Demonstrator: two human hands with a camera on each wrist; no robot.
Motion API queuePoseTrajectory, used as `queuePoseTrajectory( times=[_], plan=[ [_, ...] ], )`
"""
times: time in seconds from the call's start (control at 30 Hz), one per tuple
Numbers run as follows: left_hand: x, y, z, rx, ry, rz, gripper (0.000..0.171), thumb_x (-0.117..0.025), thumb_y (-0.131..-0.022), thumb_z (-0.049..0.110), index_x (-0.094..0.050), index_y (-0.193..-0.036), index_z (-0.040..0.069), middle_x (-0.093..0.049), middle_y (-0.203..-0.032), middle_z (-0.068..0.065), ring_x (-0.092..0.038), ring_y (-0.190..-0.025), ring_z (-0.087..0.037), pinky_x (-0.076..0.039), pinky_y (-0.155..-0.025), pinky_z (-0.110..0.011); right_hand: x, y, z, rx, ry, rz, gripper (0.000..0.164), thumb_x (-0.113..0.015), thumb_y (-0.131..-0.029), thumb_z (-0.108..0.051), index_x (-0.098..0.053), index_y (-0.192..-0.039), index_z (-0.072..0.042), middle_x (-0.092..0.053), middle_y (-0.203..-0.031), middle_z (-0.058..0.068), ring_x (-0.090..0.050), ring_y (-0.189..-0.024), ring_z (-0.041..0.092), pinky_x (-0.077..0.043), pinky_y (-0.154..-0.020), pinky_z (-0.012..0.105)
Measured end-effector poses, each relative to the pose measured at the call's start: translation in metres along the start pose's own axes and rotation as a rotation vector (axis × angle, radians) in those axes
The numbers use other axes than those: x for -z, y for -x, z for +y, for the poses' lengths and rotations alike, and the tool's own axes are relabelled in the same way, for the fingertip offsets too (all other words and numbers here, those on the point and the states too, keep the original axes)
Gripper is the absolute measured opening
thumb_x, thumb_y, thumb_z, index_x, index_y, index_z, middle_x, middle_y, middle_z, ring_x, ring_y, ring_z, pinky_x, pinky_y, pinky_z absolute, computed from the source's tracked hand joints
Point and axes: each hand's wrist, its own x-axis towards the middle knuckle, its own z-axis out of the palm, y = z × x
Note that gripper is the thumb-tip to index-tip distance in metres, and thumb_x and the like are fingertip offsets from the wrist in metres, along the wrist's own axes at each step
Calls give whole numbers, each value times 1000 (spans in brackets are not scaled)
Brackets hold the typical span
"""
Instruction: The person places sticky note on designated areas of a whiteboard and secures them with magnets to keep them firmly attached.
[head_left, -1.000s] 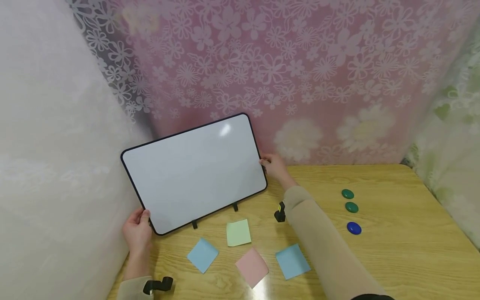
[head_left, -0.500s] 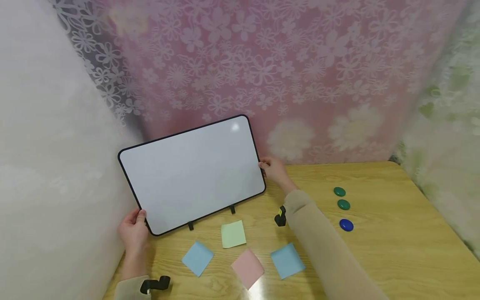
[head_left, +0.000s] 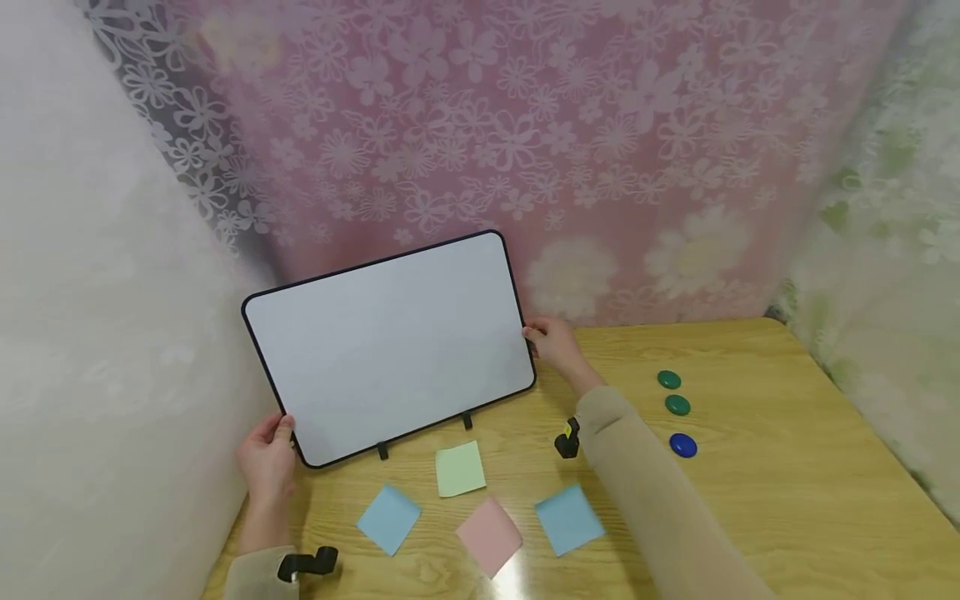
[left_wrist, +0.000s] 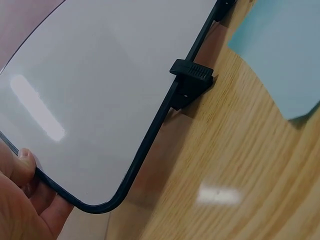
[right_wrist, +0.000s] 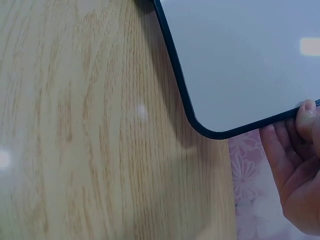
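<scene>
A whiteboard [head_left: 393,350] with a thin black frame leans back at the far left of the table, before the pink curtain. Two black feet, one a clip-like foot [left_wrist: 192,75], jut from its lower edge. My left hand [head_left: 268,458] grips the board's left edge near the bottom corner, thumb on the front and fingers behind. On the opposite side, my right hand [head_left: 555,343] pinches the right edge the same way; the right wrist view shows its thumb [right_wrist: 306,112] over the frame. Behind the board, parts of the fingers are hidden.
In front of the board lie a green sticky note [head_left: 461,469], a pink one [head_left: 489,537] and two blue ones, left [head_left: 389,519] and right [head_left: 569,520]. Two green magnets [head_left: 677,405] and a blue magnet [head_left: 683,445] lie to the right. A white wall [head_left: 127,375] borders the left.
The head view has shifted a little, so the notes and magnets appear farther left. Both hands keep their grip, and the board has moved slightly right relative to the notes.
</scene>
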Motion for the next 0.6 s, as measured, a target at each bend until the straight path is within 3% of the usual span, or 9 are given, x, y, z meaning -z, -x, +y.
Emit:
queuePoseTrajectory(
  times=[0.3,0.47,0.6],
  plan=[
    [-10,1,1,-4,14,-55,44,-62,-110,15,-58,-148,-7,-63,-88,32,-59,-103,0,-50,-75,-10,11,9,5,-5,-6,37,40,-55,-114,-15,-59,-149,3,-63,-144,23,-67,-101,34,-59,-93,51],
    [-15,1,4,0,1,-81,45,-60,-111,16,-57,-150,-5,-62,-88,35,-58,-113,-6,-50,-76,-10,17,15,8,10,0,57,40,-55,-114,-15,-59,-150,2,-65,-140,24,-68,-101,37,-61,-89,47],
    [-19,0,6,-1,-4,-102,45,-61,-111,16,-58,-150,-6,-63,-91,32,-58,-111,-5,-51,-77,-12,22,20,11,17,14,61,41,-54,-114,-15,-58,-150,4,-66,-137,25,-70,-102,37,-60,-93,51]
  ],
)
